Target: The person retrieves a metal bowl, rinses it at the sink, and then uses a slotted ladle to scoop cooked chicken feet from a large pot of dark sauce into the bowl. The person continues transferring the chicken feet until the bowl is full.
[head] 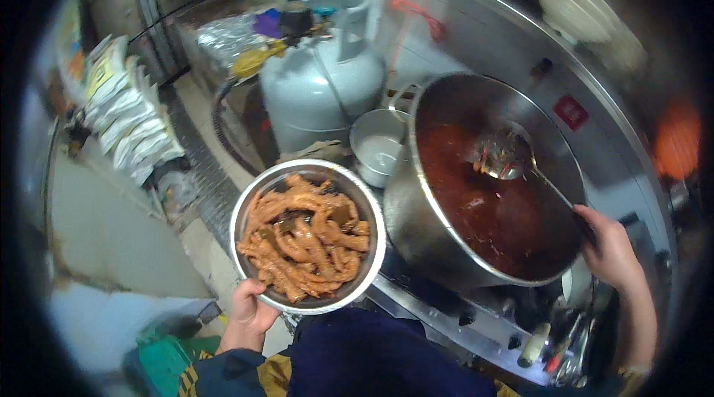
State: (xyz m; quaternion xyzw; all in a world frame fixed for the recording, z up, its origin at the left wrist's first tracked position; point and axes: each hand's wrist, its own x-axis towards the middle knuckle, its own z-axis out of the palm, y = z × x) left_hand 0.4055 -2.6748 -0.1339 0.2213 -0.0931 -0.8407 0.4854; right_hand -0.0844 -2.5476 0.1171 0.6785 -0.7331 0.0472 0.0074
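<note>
My left hand (252, 308) grips the near rim of a round steel bowl (236, 218), its thumb over the edge. Cooked chicken feet (312, 241), brown and glossy, fill much of the bowl. In my right hand (611, 249) is the dark handle of a metal skimmer ladle (505, 160). The ladle's head is over the dark red broth (474, 207) inside a large steel stockpot (401, 230), with some small bits in it. Whether its underside touches the broth I cannot tell. The bowl is left of the stockpot.
A grey gas cylinder (323, 90) stands behind the bowl, with a hose to its left. A smaller metal pot (379, 140) sits beside the stockpot. Stacked white packets (134, 112) are at left. Utensils (569, 352) lie at lower right; an orange object (678, 140) is at far right.
</note>
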